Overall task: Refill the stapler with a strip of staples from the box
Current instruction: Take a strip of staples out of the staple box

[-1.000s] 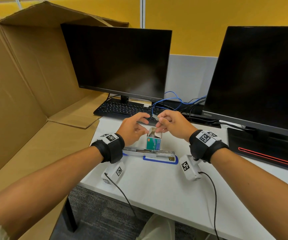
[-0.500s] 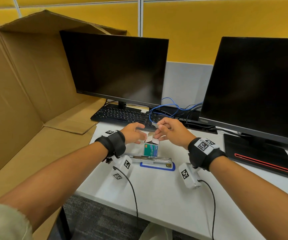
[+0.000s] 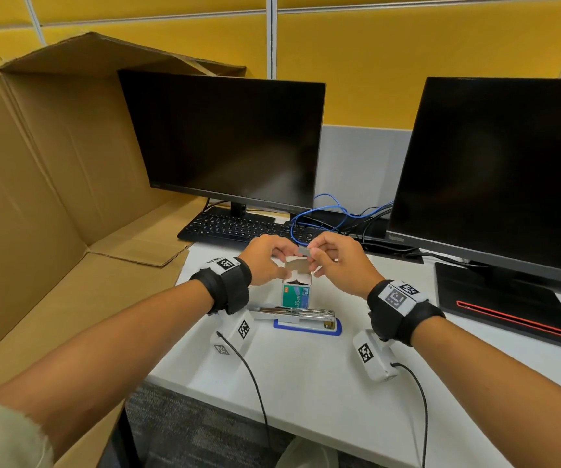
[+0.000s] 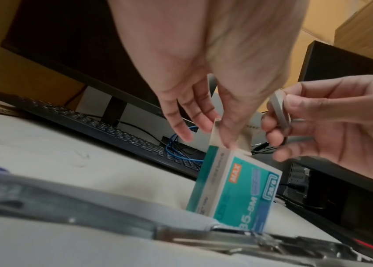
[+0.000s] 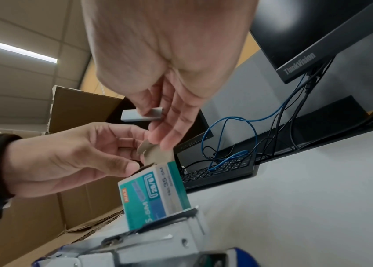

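A green staple box (image 3: 295, 296) stands upright on the white desk (image 3: 306, 383), its top flaps open. My left hand (image 3: 280, 268) pinches a brown flap (image 4: 242, 142) at the box's top. Just above and right of the box, my right hand (image 3: 311, 257) pinches a grey strip of staples (image 5: 141, 114) between thumb and fingers. The stapler (image 3: 297, 317), blue-based with its metal channel swung open, lies flat on the desk directly in front of the box. In the left wrist view the strip (image 4: 280, 108) hangs right of the flap.
A black keyboard (image 3: 238, 228) and blue and black cables (image 3: 333, 214) lie behind the hands. Two dark monitors (image 3: 225, 140) stand at the back, with a black pad (image 3: 501, 305) at right. A large open cardboard box (image 3: 53, 197) fills the left side.
My left hand has moved in onto the staple box's open flaps. The right hand still holds the strip just above the box. The head view has tilted up.
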